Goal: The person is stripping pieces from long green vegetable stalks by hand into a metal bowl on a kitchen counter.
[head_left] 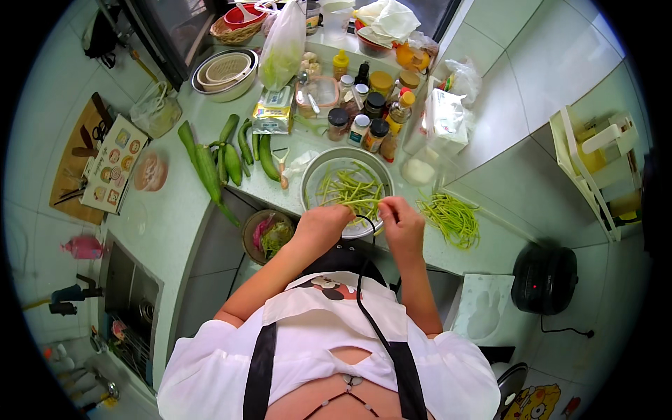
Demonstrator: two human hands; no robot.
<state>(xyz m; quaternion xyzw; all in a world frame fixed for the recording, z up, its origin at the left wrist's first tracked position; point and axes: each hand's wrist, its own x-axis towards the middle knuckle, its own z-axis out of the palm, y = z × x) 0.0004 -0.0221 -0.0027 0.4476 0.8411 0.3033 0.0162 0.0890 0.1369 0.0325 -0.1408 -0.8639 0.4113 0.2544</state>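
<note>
A thin green bean (365, 201) stretches between my two hands, above the near part of a round metal bowl (306, 183). My left hand (324, 227) is closed on the bean's left part. At the other end, the fingers of my right hand (402, 220) pinch it. Cut or snapped green bean pieces (351, 183) lie in the bowl. To the right of the bowl, a pile of long green beans (450, 220) rests on the counter. Below and left of the bowl stands a bin (249, 241) with green and pink scraps in it.
Left of the bowl lie a long green gourd (207, 171), several smaller green vegetables (233, 162) and a peeler (281, 170). Seasoning jars (338, 122) crowd the counter behind the bowl. A sink (130, 297) is at far left, a black cooker (545, 278) at right.
</note>
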